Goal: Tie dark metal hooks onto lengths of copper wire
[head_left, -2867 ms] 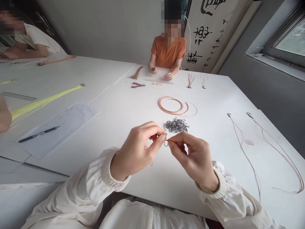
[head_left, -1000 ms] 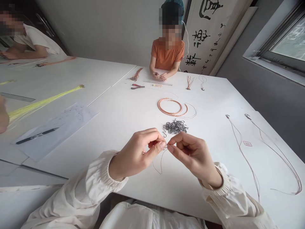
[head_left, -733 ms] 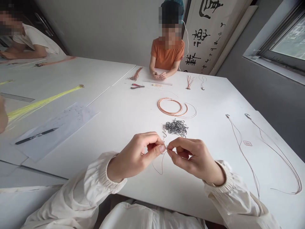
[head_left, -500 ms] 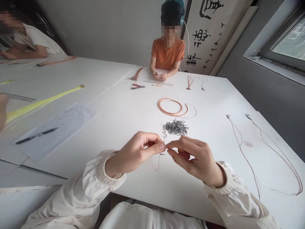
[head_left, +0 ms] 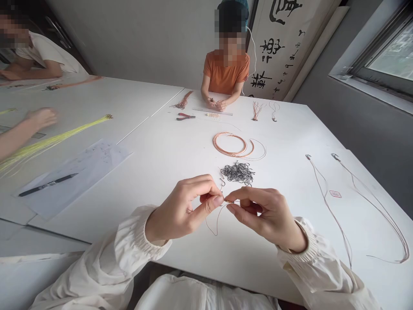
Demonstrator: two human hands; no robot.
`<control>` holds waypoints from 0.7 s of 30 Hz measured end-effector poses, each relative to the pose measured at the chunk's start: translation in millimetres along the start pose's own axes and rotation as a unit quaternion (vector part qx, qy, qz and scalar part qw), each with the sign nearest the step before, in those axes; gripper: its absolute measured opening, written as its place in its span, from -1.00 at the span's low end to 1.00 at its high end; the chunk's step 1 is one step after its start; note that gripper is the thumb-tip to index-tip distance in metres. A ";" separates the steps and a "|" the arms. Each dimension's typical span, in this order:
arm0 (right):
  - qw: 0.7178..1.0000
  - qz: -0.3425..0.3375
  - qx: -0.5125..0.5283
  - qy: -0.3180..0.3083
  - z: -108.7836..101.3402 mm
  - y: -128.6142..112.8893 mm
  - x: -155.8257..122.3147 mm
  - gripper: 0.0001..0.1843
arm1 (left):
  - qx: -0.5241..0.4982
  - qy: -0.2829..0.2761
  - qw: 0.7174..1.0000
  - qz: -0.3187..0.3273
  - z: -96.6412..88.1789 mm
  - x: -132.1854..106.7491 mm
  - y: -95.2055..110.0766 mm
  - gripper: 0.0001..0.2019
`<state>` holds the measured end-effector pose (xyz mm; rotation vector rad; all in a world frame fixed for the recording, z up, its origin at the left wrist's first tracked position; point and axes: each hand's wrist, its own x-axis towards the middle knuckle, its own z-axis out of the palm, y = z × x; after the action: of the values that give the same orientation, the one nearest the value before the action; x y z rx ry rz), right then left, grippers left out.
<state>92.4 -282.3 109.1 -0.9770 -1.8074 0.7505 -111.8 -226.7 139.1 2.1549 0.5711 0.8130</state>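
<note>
On my feed the person's left hand and right hand meet low over the near side of the white table. Both are pinching, thumb against forefinger, with the other fingers curled in. Between the fingertips they hold the end of a thin brown wire, which droops in a loop toward the tabletop without my being able to tell how its tip is fixed, since the fingers hide it. Just beyond the hands lies a pile of dark metal hooks, with coils of copper wire farther off. Two long hooked wires lie to the right. At the far edge, a co-worker in an orange T-shirt has both hands together, not far from red-handled pliers. On the left, another person's blurred hand is above a bundle of yellow-green fibres.
</note>
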 end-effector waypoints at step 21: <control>0.958 0.163 0.233 -0.035 -1.7 2.0 1.0 -0.80 | 0.165 0.043 0.968 0.185 2.8 -6.1 -17.6 -0.86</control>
<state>94.3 -280.3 108.6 -0.9424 -1.4388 1.3596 -116.6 -220.9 121.8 2.5889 0.3695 1.0771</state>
